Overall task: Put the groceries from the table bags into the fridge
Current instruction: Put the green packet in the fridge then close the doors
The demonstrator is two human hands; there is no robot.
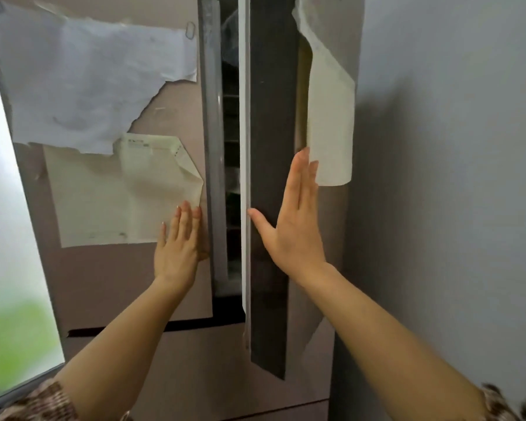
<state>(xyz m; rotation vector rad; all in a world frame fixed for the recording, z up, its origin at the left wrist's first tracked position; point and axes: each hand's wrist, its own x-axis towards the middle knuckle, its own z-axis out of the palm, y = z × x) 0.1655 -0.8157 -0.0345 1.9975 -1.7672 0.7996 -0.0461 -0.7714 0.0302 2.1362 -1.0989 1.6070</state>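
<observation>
Directly ahead of us stands the fridge (192,372), filling the middle of the view. It sits between a bright window (0,192) on the left and a grey wall (453,177) on the right.

- Left upper door (104,284): faces us nearly square. We cannot tell whether it is fully seated.
- Right upper door (271,147): ajar and swung toward us, so we see its dark side edge and white gasket (245,132).
- Gap (231,183) between the two doors: narrow and dim. Shelf edges show, but the contents are too dark to name.
- Left hand (179,244): released, gripping nothing. The fingers are straight and together, and the palm is flat on the left door near its right edge. The fingertips overlap the lower corner of a cream sheet (104,202).
- Right hand (295,226): also released. The fingers are straight and pointing up, and the palm lies against the right door's dark edge. The thumb is spread left and touches the gasket.
- Papers: a torn white sheet (88,86) hangs above the cream one, with a clip (190,30) at its upper right corner. Another pale sheet (331,132) hangs on the right door, just above our right fingertips.
- Lower drawer front: below both doors, beyond a dark seam.
- Patterned sleeves (43,402): visible at the near bottom corners.
</observation>
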